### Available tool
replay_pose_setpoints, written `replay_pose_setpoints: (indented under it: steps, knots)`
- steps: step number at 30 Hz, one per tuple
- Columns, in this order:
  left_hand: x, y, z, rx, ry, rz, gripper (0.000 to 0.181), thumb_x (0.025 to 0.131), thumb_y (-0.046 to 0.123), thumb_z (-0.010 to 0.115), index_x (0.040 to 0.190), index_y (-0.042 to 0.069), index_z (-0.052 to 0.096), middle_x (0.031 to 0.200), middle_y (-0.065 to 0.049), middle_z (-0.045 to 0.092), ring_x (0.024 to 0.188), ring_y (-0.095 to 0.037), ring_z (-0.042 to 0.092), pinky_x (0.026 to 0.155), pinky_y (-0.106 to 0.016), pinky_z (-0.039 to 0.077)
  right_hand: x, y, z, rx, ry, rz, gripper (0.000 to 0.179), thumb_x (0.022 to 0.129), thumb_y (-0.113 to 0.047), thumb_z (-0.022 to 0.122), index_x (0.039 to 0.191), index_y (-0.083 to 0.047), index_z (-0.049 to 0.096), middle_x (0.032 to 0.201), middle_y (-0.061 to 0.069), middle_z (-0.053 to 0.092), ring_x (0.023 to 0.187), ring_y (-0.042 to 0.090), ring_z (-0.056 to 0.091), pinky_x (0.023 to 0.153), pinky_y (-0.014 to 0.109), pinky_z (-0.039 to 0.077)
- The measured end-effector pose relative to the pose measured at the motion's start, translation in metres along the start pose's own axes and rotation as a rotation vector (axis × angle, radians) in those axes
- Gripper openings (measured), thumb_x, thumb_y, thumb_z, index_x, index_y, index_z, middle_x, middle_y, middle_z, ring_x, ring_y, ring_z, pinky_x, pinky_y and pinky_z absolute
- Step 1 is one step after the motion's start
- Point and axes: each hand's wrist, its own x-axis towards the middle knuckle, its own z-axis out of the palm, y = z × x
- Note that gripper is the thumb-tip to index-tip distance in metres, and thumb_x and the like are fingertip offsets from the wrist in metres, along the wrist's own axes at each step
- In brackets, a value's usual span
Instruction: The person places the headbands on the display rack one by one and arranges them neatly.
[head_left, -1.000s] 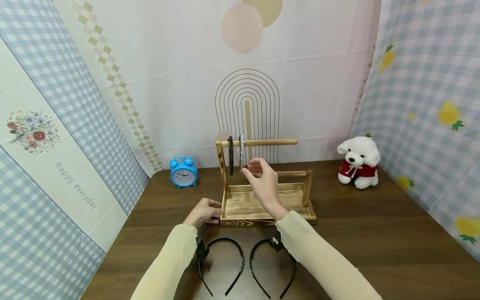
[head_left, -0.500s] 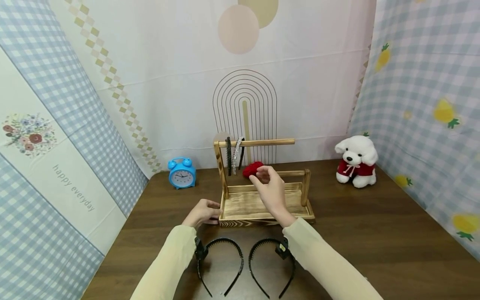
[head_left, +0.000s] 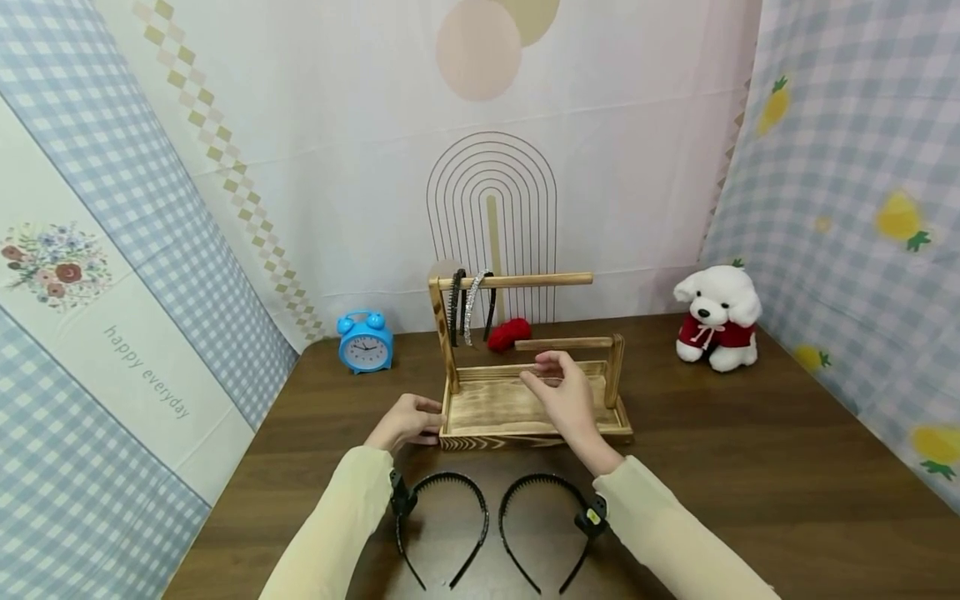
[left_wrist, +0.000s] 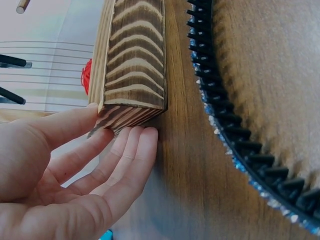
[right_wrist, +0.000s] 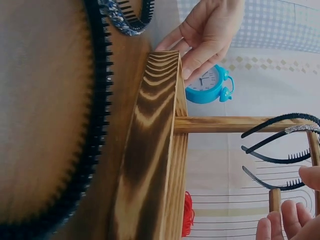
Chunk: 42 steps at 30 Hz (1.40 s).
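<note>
A wooden rack (head_left: 450,375) has a tray base, a long upper bar and a shorter lower bar. On the upper bar hang a black toothed headband (head_left: 453,312) and a silver glittery headband (head_left: 470,308), close together near the post. My left hand (head_left: 408,421) touches the tray's left end, its fingertips against the end face and thumb tip at the rim (left_wrist: 102,102). Over the tray my right hand (head_left: 566,396) holds nothing; its fingers are loosely bent in front of the lower bar. Two dark headbands, left (head_left: 484,517) and right (head_left: 501,525), lie on the table before the rack.
Behind the rack sits a bundle of red yarn (head_left: 510,334). A blue alarm clock (head_left: 366,343) stands at the back left, and a white plush dog (head_left: 718,319) at the back right. Printed cloths (head_left: 360,167) close off the table's back and sides.
My right hand has let go of the silver headband and moved right and down, away from it. That headband now hangs angled, and the red yarn has come into sight. My left hand stays put.
</note>
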Motion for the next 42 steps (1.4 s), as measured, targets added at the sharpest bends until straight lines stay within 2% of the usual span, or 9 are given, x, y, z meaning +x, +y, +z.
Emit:
replay_pose_setpoints:
  steps: [8,14,22,30,42]
  knots:
    - [0.003,-0.001,0.0,0.003,0.003,0.005,0.041,0.095,0.006,0.062,0.132,-0.009,0.054,0.114,-0.024,0.065,0.09,-0.024,0.068,0.076,-0.04,0.061,-0.007,0.003,-0.01,0.007,-0.025,0.044,0.035,0.087,-0.014,0.075,0.115,-0.001,0.06,0.113,0.019,0.062,0.106,0.027,0.06,0.094,0.041,0.054]
    - [0.003,0.0,0.0,-0.002,-0.013,0.005,0.041,0.096,0.006,0.061,0.133,-0.008,0.053,0.115,-0.024,0.065,0.094,-0.027,0.069,0.078,-0.041,0.061,-0.012,0.004,-0.016,0.0,-0.038,0.05,0.037,0.086,-0.015,0.077,0.117,-0.002,0.06,0.114,0.021,0.062,0.109,0.031,0.059,0.094,0.041,0.054]
    - [0.002,0.001,0.001,-0.002,-0.009,0.0,0.041,0.095,0.006,0.062,0.133,-0.008,0.054,0.111,-0.022,0.067,0.093,-0.026,0.069,0.078,-0.041,0.061,-0.02,0.007,-0.02,-0.066,-0.033,0.058,0.035,0.086,-0.014,0.077,0.115,-0.001,0.062,0.111,0.02,0.065,0.106,0.028,0.061,0.09,0.039,0.056]
    - [0.003,0.0,0.0,-0.003,-0.016,0.006,0.041,0.095,0.006,0.061,0.133,-0.009,0.054,0.112,-0.023,0.066,0.093,-0.025,0.068,0.078,-0.04,0.061,-0.03,0.009,-0.024,-0.142,-0.041,0.043,0.037,0.084,-0.015,0.079,0.115,-0.002,0.064,0.109,0.016,0.067,0.104,0.029,0.063,0.092,0.043,0.054]
    - [0.002,0.0,0.0,-0.004,-0.004,-0.01,0.041,0.096,0.006,0.06,0.134,-0.007,0.052,0.118,-0.025,0.063,0.101,-0.031,0.067,0.081,-0.042,0.06,-0.043,0.014,-0.031,-0.123,-0.093,0.088,0.034,0.084,-0.011,0.078,0.113,-0.002,0.063,0.109,0.018,0.066,0.102,0.031,0.065,0.088,0.042,0.055]
